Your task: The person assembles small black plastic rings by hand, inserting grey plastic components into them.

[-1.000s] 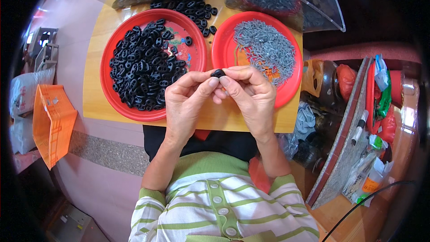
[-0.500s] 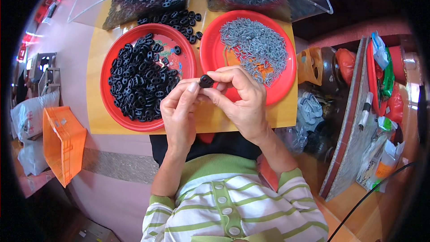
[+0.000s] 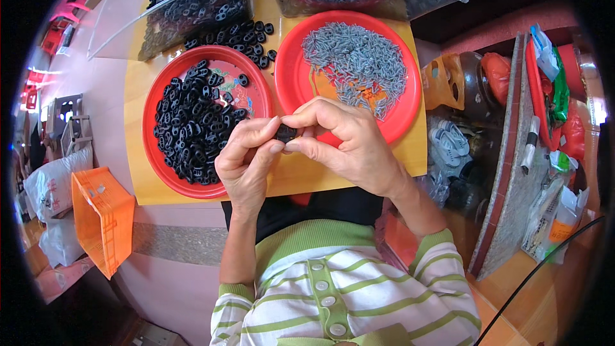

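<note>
Between my two hands, over the near edge of the table, is a small black plastic piece with holes. My left hand pinches it from the left with thumb and forefinger. From the right, my right hand grips it between thumb and fingertips, the fingers partly hiding it. Beside my left hand stands a red plate heaped with black two-holed pieces. Just beyond my right hand is another red plate, holding a pile of small grey screws.
Two clear plastic bins stand at the table's far side, with loose black pieces spilled before the left one. An orange crate sits on the floor at left. Bagged goods and a stone-topped ledge flank the right side.
The black piece has been turned between my fingers and its face looks different. My view has shifted slightly. Both hands still hold the piece.
</note>
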A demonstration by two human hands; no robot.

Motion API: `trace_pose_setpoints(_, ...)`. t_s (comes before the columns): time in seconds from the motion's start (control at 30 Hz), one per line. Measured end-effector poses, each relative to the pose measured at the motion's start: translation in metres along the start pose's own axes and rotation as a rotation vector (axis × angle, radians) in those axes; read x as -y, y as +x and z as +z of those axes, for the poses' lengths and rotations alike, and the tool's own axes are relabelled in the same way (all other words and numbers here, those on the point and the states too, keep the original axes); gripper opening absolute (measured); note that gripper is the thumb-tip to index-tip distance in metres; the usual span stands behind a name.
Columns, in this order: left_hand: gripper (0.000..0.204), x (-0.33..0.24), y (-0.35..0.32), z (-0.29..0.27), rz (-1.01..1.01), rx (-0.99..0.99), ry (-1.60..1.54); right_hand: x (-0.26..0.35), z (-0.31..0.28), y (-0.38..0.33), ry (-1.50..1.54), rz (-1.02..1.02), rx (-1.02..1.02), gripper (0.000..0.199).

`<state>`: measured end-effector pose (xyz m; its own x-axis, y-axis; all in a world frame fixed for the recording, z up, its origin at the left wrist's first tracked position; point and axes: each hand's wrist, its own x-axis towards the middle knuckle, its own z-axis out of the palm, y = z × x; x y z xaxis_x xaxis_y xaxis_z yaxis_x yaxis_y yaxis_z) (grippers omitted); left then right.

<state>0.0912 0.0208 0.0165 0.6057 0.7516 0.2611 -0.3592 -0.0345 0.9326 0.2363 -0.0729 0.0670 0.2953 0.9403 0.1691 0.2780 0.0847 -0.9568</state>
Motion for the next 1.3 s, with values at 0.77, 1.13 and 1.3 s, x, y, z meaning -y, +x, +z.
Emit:
trace_pose_setpoints(0.77,0.020,-0.028,0.054,-0.039,0.055,-0.115,1.084,-0.003,-0.089,0.090,-0.532,-0.300,-0.647,0.014)
trace_pose_setpoints(1.13,0.021,-0.012,0.070,-0.052,0.094,0.215,1.377,-0.003,-0.106,0.088,-0.909,-0.295,-0.528,0.013)
trace_pose_setpoints(1.3,0.013,-0.011,0.078,-0.054,0.052,0.286,1.357,-0.020,-0.071,0.028,-0.614,0.014,-0.015,0.011)
